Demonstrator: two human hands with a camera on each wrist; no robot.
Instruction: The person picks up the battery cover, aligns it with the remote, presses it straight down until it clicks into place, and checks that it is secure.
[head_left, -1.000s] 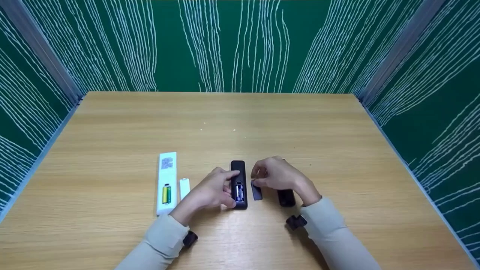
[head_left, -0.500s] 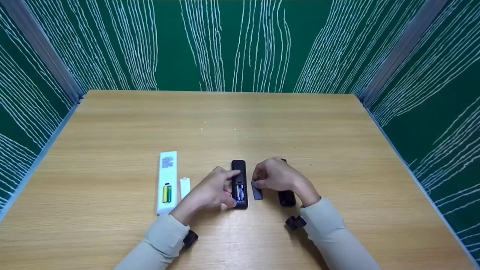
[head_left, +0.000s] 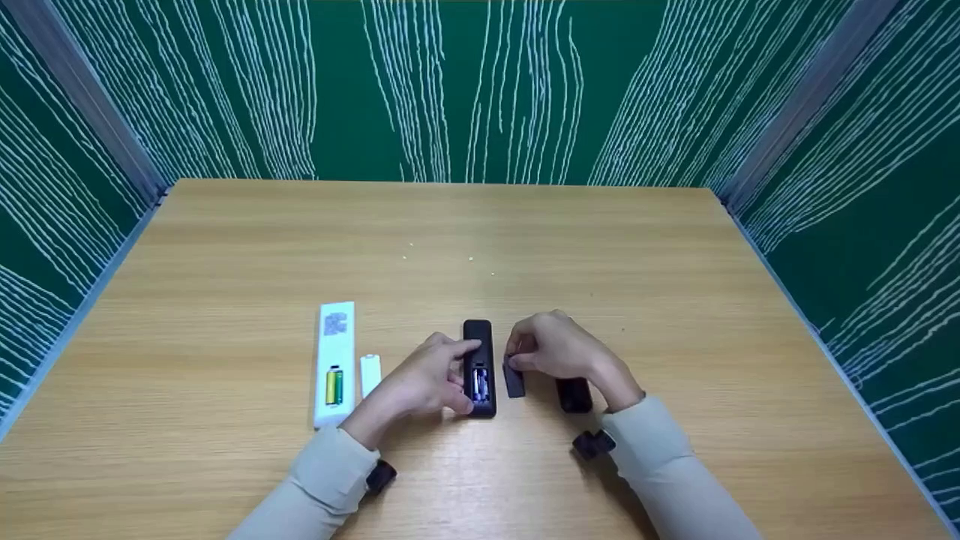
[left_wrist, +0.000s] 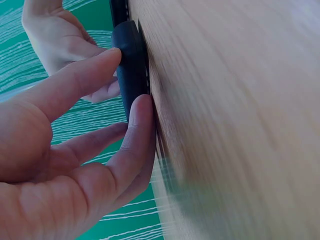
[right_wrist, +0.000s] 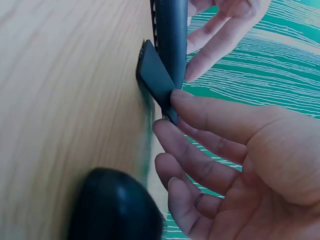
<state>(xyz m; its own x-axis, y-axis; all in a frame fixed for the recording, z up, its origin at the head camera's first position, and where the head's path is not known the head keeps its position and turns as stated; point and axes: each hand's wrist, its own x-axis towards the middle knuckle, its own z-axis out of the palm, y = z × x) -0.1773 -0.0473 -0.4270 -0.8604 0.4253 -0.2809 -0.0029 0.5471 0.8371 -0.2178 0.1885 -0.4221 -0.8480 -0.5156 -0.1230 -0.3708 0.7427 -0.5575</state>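
My left hand (head_left: 421, 381) grips a black remote control (head_left: 478, 336) that lies back side up on the table. Its battery compartment is uncovered, with shiny batteries (head_left: 480, 384) inside. In the left wrist view, thumb and fingers hold the remote control (left_wrist: 131, 65) along its edge. Just to its right, my right hand (head_left: 559, 346) pinches one end of a black battery cover (head_left: 514, 381). The right wrist view shows that battery cover (right_wrist: 157, 75) tilted, its far end low by the tabletop, between thumb and fingertips of the right hand (right_wrist: 225, 160).
Left of the hands lies a white remote control (head_left: 335, 352) with a yellow and a green battery (head_left: 334, 386) exposed. Its white cover (head_left: 370, 373) lies beside it. A black rounded object (head_left: 574, 396) is partly hidden beneath my right wrist. Green patterned walls surround the wooden table (head_left: 225, 247).
My right hand has shifted slightly, and the battery cover's near end has risen a little. The left hand and the black remote control stay in place.
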